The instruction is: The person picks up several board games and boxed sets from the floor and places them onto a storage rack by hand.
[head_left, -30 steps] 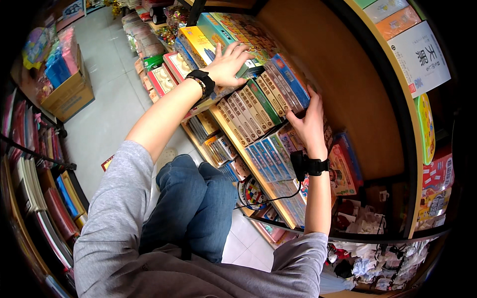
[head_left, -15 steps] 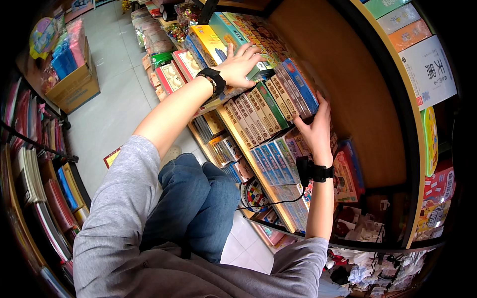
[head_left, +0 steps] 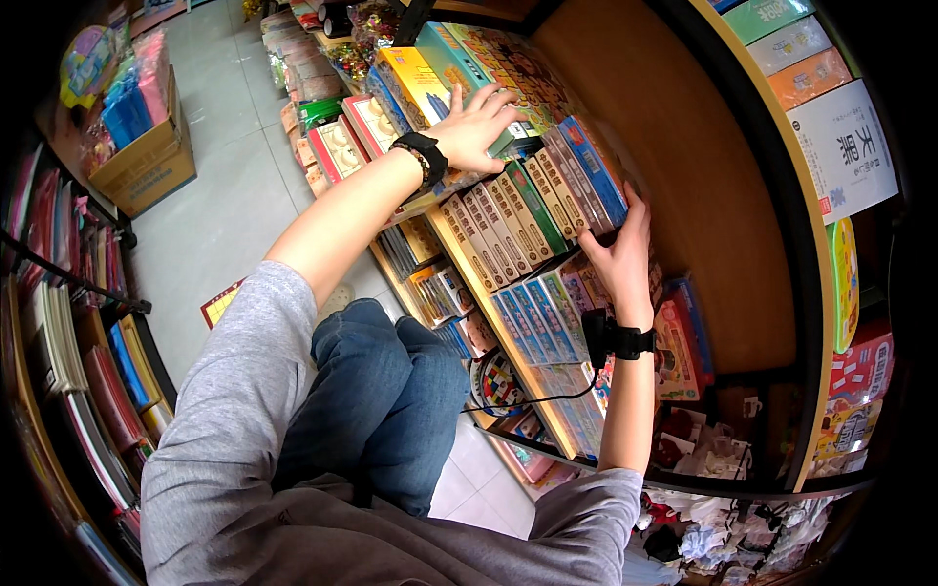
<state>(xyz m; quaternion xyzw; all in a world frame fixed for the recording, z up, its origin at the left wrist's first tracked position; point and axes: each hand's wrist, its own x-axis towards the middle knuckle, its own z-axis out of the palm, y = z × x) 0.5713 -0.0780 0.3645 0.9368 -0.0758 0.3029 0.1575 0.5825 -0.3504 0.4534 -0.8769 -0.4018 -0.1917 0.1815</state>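
My left hand [head_left: 477, 129] lies over the boxes at the far part of the shelf, its fingers spread and holding nothing. Beside it stand a yellow box [head_left: 410, 80] and a teal box [head_left: 451, 61]. Nearer to me is a packed row of beige game boxes [head_left: 494, 227] with one green box [head_left: 534, 200] among them. At the right end of that row stands a blue box [head_left: 598, 174]. My right hand [head_left: 625, 256] grips this end, thumb at the front and fingers around the blue box's outer side. Its fingertips are partly hidden.
Smaller blue boxes [head_left: 535, 317] fill the shelf nearer to me. A brown back panel [head_left: 703, 195] rises at the right, beyond which more boxes [head_left: 811, 78] are stacked. A cardboard carton [head_left: 147, 171] stands on the tiled floor at left. A thin cable [head_left: 532, 400] hangs from my right wristband.
Both hands stay at nearly the same places on the boxes. The view has shifted only slightly.
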